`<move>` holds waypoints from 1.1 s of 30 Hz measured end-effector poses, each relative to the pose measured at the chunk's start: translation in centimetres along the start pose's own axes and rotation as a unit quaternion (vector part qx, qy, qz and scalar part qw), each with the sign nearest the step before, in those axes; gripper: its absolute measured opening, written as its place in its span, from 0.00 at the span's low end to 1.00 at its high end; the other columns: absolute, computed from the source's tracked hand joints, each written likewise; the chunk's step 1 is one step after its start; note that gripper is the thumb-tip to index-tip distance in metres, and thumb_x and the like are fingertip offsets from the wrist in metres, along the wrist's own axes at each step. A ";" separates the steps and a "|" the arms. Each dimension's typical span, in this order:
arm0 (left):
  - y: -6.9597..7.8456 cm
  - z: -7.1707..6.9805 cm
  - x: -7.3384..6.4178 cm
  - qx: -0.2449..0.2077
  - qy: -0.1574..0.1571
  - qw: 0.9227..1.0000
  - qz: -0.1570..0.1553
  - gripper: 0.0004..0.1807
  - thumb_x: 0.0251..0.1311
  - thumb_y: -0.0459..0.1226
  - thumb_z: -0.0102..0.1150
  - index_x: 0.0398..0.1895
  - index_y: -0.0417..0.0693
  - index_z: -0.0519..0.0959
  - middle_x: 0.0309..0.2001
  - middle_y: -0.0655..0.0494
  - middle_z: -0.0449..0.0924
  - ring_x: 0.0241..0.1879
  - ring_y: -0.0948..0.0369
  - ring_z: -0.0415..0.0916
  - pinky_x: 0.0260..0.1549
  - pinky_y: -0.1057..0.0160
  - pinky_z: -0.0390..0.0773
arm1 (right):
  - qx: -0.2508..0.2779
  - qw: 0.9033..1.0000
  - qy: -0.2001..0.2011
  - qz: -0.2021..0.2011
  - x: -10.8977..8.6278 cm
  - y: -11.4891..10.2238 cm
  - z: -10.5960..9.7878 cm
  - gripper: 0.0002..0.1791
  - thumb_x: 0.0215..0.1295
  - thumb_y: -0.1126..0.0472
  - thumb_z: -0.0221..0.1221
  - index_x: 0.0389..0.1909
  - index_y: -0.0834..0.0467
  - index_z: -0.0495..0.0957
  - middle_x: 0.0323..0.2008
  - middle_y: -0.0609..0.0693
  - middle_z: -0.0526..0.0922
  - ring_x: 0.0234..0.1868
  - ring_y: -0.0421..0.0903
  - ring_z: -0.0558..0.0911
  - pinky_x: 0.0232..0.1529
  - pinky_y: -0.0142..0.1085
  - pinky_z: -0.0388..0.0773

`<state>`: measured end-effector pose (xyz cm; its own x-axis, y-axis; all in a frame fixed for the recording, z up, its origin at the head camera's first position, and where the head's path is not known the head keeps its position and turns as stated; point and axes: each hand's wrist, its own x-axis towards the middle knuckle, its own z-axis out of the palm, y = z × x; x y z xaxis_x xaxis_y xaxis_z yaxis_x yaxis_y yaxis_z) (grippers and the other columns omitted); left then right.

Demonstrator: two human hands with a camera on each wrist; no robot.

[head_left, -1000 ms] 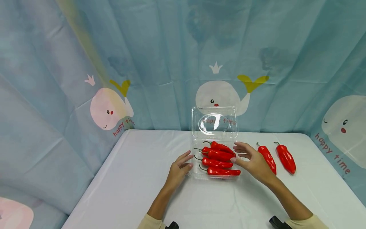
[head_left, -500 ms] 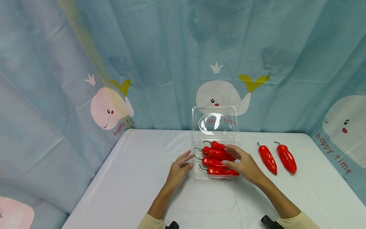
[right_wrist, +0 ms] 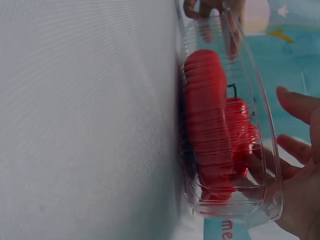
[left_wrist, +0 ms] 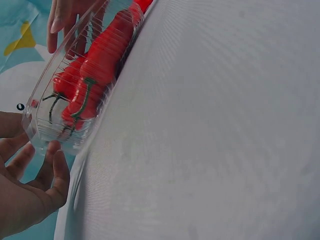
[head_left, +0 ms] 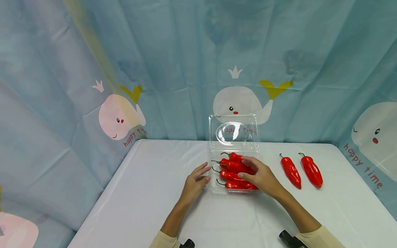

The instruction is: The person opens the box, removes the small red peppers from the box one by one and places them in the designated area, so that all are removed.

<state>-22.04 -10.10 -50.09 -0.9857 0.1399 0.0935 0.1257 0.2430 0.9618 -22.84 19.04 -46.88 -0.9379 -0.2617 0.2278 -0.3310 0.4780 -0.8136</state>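
Note:
A clear plastic clamshell box (head_left: pixel 235 191) stands on the white table with its lid (head_left: pixel 234 132) raised at the back. Inside, several red chili peppers (head_left: pixel 237 167) with green stems lie crosswise, stems toward the left. My left hand (head_left: pixel 194 184) is at the box's left wall; in the left wrist view its loosely bent fingertips (left_wrist: pixel 53 147) touch the plastic end. My right hand (head_left: pixel 260 175) reaches over the right wall, fingers spread above the peppers' right ends. The right wrist view shows some of its fingers behind the clear wall, beside the peppers (right_wrist: pixel 207 120); firm contact is unclear.
Two more red peppers, one nearer the box (head_left: pixel 291 173) and one farther right (head_left: pixel 311 171), lie on the white tabletop (head_left: pixel 149 193) to the right. Behind the table hangs a blue curtain (head_left: pixel 173 113) with whale prints.
My right hand has moved left from the box's right edge to over the peppers, now covering their right ends. The left hand has stayed at the left wall.

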 end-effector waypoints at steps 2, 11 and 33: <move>0.0 0.0 -0.1 -0.001 -0.002 1.000 0.002 0.22 0.75 0.36 0.59 0.70 0.47 0.81 0.79 0.60 0.67 0.64 0.49 0.81 0.55 0.66 0.84 | -0.004 1.000 0.000 0.000 0.1 0.0 0.1 0.40 0.62 0.56 0.74 0.74 0.57 0.72 0.66 0.60 0.81 0.68 0.63 0.78 0.62 0.58 0.81; 0.1 -0.1 -0.1 -0.007 -0.001 1.000 0.010 0.22 0.75 0.35 0.60 0.69 0.44 0.80 0.79 0.56 0.67 0.63 0.48 0.81 0.54 0.66 0.84 | -0.016 1.000 -0.002 0.004 0.4 0.0 0.3 0.38 0.62 0.54 0.75 0.71 0.57 0.74 0.62 0.57 0.83 0.64 0.61 0.81 0.61 0.57 0.83; 0.1 0.0 -0.1 0.003 -0.002 1.000 0.000 0.22 0.75 0.36 0.59 0.70 0.47 0.80 0.79 0.61 0.68 0.63 0.51 0.81 0.54 0.67 0.83 | -0.019 1.000 -0.003 0.000 1.1 0.2 0.5 0.36 0.62 0.55 0.75 0.70 0.59 0.75 0.65 0.59 0.81 0.67 0.63 0.78 0.60 0.58 0.83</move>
<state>-21.98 -10.12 -50.02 -0.9854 0.1431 0.0926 0.1263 0.2480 0.9605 -23.87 18.46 -47.01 -0.9377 -0.2653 0.2243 -0.3338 0.5096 -0.7930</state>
